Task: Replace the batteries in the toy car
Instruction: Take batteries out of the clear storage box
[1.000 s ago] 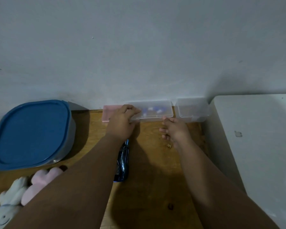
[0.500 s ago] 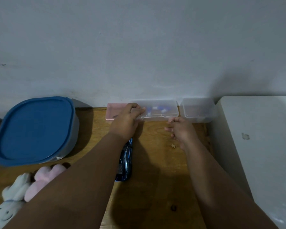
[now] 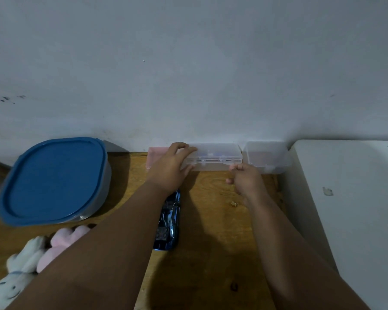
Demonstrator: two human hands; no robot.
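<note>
A clear plastic case (image 3: 215, 156) with small blue and white items inside stands against the wall at the back of the wooden table (image 3: 211, 253). My left hand (image 3: 171, 167) grips its left end, fingers over the lid and thumb at the front. My right hand (image 3: 244, 180) has its fingers curled at the case's front right corner, pinching the lid edge. The shiny blue toy car (image 3: 168, 224) lies on the table pointing away from me, partly hidden under my left forearm.
A big container with a blue lid (image 3: 52, 182) sits at the left. Plush toys (image 3: 31, 258) lie at the front left. A pink case (image 3: 155, 155) and a second clear box (image 3: 267, 157) flank the held case. A white surface (image 3: 349, 209) borders the right.
The lid of the clear case has lifted a little at the front. My right hand moved up from the table to the case's front right corner.
</note>
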